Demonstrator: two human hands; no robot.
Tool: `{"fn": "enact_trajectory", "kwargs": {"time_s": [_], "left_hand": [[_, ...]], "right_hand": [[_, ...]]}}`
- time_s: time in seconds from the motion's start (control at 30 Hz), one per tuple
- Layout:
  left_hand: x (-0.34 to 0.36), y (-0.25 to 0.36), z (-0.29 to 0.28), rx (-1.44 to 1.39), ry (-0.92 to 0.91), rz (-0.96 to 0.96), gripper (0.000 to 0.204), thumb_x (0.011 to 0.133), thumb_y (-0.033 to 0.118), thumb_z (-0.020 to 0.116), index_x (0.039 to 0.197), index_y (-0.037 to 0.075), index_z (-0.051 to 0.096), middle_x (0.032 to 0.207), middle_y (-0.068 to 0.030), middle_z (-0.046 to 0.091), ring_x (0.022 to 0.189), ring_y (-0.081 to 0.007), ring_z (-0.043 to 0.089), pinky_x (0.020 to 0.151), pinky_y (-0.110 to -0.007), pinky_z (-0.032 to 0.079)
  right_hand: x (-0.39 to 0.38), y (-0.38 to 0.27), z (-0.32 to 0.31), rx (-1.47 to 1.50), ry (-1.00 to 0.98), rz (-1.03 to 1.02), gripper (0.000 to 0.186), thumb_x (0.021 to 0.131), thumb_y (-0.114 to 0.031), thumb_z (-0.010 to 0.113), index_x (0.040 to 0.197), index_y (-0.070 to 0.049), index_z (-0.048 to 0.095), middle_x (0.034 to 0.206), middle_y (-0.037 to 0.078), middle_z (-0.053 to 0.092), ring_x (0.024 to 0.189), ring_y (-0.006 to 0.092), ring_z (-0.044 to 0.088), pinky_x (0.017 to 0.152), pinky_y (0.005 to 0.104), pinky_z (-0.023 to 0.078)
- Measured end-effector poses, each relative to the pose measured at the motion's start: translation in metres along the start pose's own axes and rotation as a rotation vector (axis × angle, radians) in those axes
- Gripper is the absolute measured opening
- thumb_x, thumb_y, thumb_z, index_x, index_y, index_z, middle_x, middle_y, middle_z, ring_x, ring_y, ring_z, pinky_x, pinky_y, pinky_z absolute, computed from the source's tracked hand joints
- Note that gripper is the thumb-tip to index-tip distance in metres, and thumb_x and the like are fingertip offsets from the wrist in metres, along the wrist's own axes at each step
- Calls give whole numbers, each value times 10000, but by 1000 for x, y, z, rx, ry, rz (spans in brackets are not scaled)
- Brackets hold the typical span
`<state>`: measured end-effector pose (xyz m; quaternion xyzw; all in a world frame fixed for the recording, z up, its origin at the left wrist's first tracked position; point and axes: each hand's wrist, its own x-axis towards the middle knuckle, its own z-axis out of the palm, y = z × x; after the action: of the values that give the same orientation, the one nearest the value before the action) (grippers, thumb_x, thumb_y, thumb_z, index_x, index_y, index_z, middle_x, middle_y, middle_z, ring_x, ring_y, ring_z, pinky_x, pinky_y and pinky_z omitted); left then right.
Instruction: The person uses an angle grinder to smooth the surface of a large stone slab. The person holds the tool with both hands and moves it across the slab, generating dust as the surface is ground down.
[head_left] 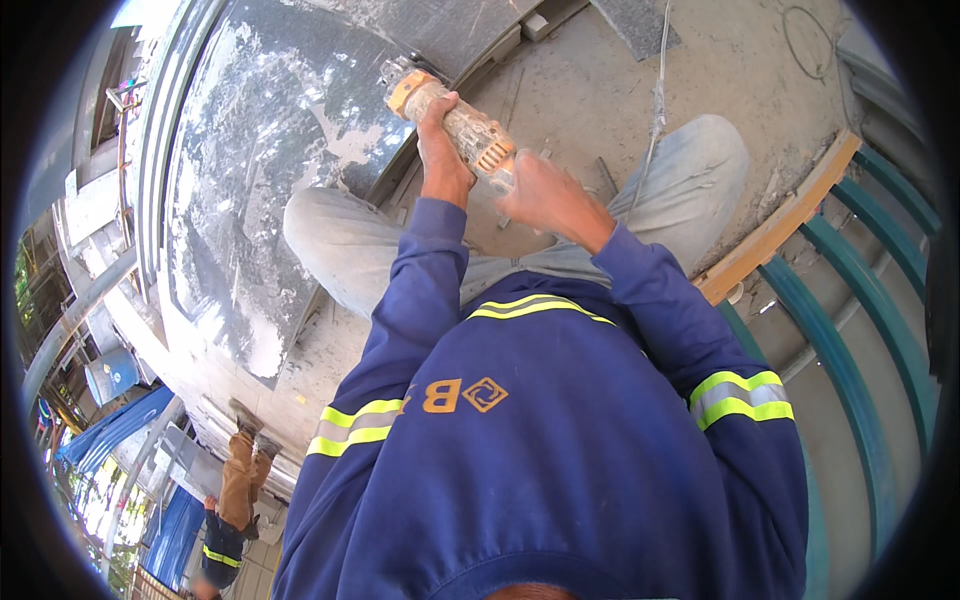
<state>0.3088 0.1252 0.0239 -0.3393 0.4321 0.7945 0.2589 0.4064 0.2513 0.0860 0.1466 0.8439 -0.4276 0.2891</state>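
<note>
Both hands grip grinder [455, 125] beside dusty slab [270, 150].

The person wears a dark blue long-sleeved work jacket [540, 440] of smooth cloth. Each sleeve carries a band of grey reflective tape edged in bright yellow-green: one on the left sleeve [352, 425], one on the right sleeve [742, 397]. A thinner stripe [535, 306] of the same yellow-green and grey runs across the jacket higher up. An orange emblem [462, 395] with a diamond shape is printed on the cloth. The trousers [340, 245] are pale grey and dusty. Both hands are bare, the left hand [443, 150] and the right hand [550, 200], with the cuffs ending at the wrists.
</note>
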Motion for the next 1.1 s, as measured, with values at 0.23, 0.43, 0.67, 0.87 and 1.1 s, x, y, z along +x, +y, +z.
{"fn": "enact_trajectory", "kwargs": {"time_s": [0.23,0.43,0.67,0.87,1.1], "left_hand": [[18,10,-1,-26,-19,10,398,814,252,693,1083,24,509,808,-166,602,676,-325,648,664,-492,595],[15,9,-2,-8,-16,18,401,817,256,688,1090,22,509,813,-171,607,672,-326,653,654,-495,595],[-1,-5,1,3,-3,13,458,818,275,683,1148,22,491,848,-191,612,719,-353,669,677,-517,595],[20,4,-7,0,-29,15,474,815,275,687,1160,19,487,869,-202,606,771,-377,666,716,-536,586],[19,3,-8,5,-20,7,460,820,265,678,1173,42,485,862,-197,603,750,-367,653,712,-530,582]], "right_hand": [[24,2,6,26,2,-71,275,736,-157,659,799,109,626,666,269,659,577,360,694,597,441,546],[22,-2,4,-7,-25,-35,285,743,-149,656,834,118,620,651,262,656,555,355,686,576,441,542],[1,7,4,-22,-27,21,370,725,-162,680,914,145,597,776,339,662,763,452,703,680,481,551],[13,3,6,19,8,-58,330,727,-139,660,868,154,601,720,318,655,676,426,701,640,474,554],[14,-2,1,29,-89,10,333,708,-132,652,907,134,629,772,288,677,690,386,705,668,465,559]]}}
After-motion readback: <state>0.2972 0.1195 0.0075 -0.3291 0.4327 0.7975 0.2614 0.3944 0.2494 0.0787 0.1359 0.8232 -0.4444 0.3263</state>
